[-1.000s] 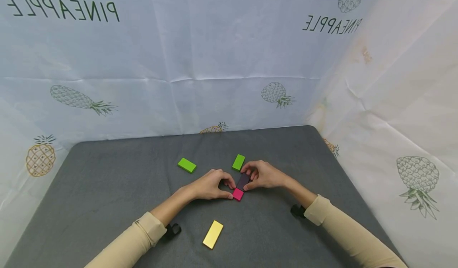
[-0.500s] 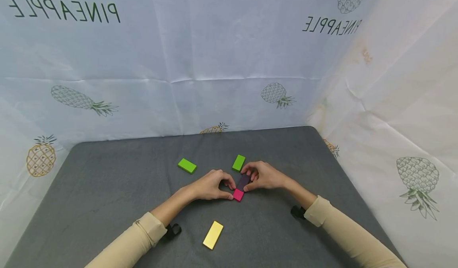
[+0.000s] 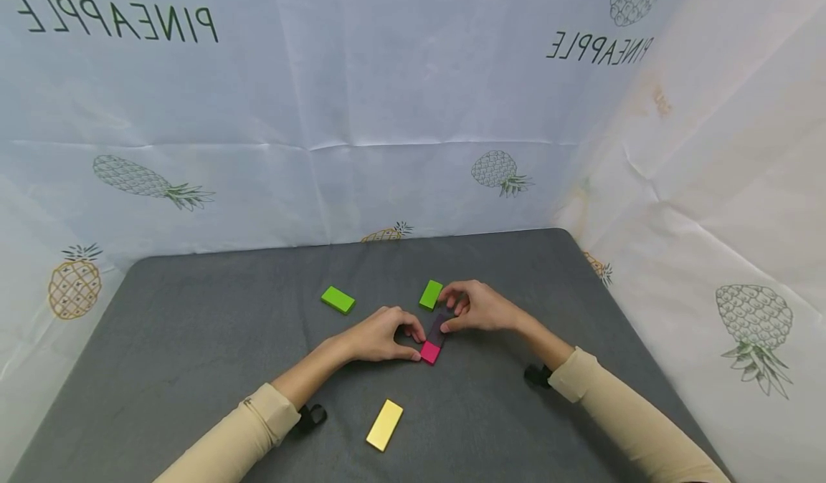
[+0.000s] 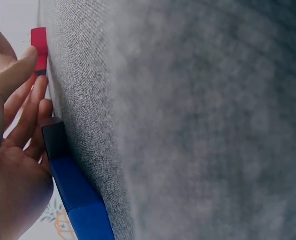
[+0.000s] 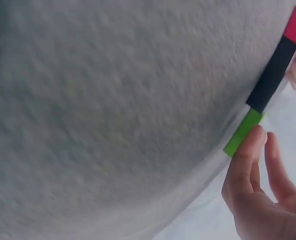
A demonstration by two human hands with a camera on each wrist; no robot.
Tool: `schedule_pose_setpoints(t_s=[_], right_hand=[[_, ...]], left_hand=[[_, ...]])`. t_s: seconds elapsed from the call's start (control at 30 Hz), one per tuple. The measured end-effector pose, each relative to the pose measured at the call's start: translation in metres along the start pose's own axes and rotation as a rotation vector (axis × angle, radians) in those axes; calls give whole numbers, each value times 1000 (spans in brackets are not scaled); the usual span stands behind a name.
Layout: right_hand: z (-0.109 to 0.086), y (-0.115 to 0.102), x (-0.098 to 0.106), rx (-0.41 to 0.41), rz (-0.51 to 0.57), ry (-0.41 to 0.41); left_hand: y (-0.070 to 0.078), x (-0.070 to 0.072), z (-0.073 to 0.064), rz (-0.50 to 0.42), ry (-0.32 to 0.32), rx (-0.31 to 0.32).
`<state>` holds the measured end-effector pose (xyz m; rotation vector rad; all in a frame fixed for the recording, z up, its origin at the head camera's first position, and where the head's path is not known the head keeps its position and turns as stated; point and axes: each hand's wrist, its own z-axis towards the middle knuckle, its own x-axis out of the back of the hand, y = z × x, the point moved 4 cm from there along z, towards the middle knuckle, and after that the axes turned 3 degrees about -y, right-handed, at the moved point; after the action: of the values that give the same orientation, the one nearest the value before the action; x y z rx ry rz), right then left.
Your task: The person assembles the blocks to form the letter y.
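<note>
In the head view, a pink block (image 3: 430,352) meets a dark block (image 3: 436,331) end to end. My left hand (image 3: 379,334) holds the pink block's left side, with thumb and fingertips against it. Below those fingers, the left wrist view shows a blue block (image 4: 78,190) with a black piece (image 4: 55,140) at its end; the head view does not show the blue one. My right hand (image 3: 482,307) arches over the dark block, thumb by its right edge. Its fingers are close to a green block (image 3: 431,294), which the right wrist view shows just beyond the dark block.
Another green block (image 3: 338,300) lies to the left on the grey table (image 3: 213,340). A yellow block (image 3: 384,425) lies nearer the front. White cloth with pineapple prints (image 3: 413,96) hangs behind the table and on the right.
My right hand has shifted slightly up and away, its fingers leaving the dark block's far end toward the green block. My left hand stays in place.
</note>
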<state>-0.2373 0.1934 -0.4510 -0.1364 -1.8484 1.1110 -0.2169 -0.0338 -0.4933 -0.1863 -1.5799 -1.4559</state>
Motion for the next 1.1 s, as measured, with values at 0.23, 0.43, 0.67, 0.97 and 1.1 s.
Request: schedule_pose_setpoints(t_s=[0.23,0.43,0.67,0.97,1.1], right_hand=[[9,2,10,1,26,77],[18,8,12,-65,25,118],[29,14,12,-117,-2,111],[36,18,9,-133,8,80],[39,15,6,-121,14,70]], left_hand=[[17,7,-2,-12,-14,82],[20,6,-3,6,-6,89],[19,6,-4,11,2,87],[18,7,-4,10,-4,92],[15,6,-5,4,-9,93]])
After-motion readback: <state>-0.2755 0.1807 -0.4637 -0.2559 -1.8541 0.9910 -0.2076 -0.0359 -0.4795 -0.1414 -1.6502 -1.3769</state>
